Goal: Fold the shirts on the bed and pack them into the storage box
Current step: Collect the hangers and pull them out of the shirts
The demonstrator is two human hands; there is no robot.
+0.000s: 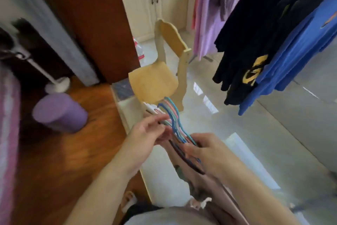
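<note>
Hangers: a bundle of thin coloured ones, blue, teal, pink and dark, which I see gripped in both hands above the glossy pale floor. Right hand has its fingers curled round the lower shoulders of the bundle. Left hand pinches the bundle nearer the hooks; the hooks rise past its fingertips toward the chair. The two hands sit close together, joined by the bundle.

Pinkish garment: draped down beneath the right hand and forearm; I cannot tell whether it hangs from one of the hangers.

Shirts, hanging at upper right: black one with a yellow print, blue one just beside it, lilac ones further back.

Small wooden chair: stands on the floor just beyond the hands.

Purple cylinder: lies on the wooden floor at left, near a white lamp-like base.

Cream cabinets: at the far wall.

Motion blur softens the whole view.
</note>
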